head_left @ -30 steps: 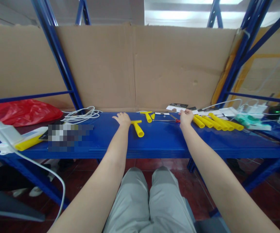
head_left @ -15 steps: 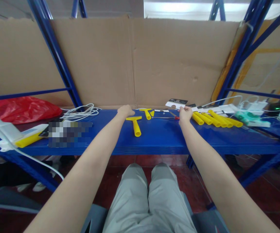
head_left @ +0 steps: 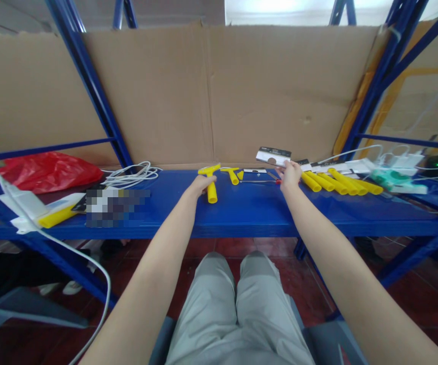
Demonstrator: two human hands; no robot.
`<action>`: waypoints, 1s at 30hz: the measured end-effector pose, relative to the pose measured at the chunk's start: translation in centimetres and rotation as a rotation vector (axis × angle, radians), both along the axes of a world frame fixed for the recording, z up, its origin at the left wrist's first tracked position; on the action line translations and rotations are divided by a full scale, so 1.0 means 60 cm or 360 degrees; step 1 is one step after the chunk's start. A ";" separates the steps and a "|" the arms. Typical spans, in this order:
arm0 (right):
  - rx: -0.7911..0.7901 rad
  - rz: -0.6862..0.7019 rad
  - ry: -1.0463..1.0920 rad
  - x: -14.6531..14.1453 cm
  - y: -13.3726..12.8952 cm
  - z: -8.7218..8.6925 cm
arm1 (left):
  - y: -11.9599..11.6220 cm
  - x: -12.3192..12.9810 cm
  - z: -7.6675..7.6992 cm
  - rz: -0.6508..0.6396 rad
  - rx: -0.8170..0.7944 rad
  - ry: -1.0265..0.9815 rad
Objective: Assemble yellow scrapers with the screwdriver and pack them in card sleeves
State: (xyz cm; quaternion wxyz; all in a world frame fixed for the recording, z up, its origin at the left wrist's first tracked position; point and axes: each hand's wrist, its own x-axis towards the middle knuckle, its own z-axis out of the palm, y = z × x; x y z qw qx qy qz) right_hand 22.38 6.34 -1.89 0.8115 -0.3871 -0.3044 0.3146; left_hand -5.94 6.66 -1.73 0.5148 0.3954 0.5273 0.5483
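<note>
My left hand (head_left: 201, 185) is closed on a yellow T-shaped tool (head_left: 212, 192), its tubular end pointing toward me. In my right hand (head_left: 290, 175) is a black and white card (head_left: 274, 156) with a round cutout, pinched by its right edge above the blue shelf. Between the hands lie a second yellow T-shaped tool (head_left: 233, 176), a small yellow piece (head_left: 241, 175) and another flat card (head_left: 255, 171). A thin tool with a red part (head_left: 278, 181) lies just beside my right hand.
Several yellow tubes (head_left: 339, 183) lie in a row at the right, near white cards and cables. A green and white object (head_left: 397, 181) is beyond them. Left are coiled white cable (head_left: 135, 175), a red bag (head_left: 47, 171) and a yellow-handled item (head_left: 57, 217). Cardboard (head_left: 260, 91) stands behind.
My left hand has closed on the yellow T-shaped tool and raised its crosspiece. My right hand has lifted the card slightly, turning its face more toward me. The view has shifted slightly.
</note>
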 end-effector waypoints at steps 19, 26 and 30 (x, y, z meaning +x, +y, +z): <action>-0.0146 0.1599 -0.0496 -0.084 -0.088 0.015 | 0.005 0.003 0.003 0.0207 -0.0035 -0.0642; -0.0234 0.1603 -0.0529 -0.084 -0.092 0.016 | 0.007 -0.007 0.000 0.0593 -0.0036 -0.0445; -0.0245 0.1677 -0.0580 -0.089 -0.093 0.014 | 0.011 -0.003 -0.002 0.0534 -0.0062 -0.0389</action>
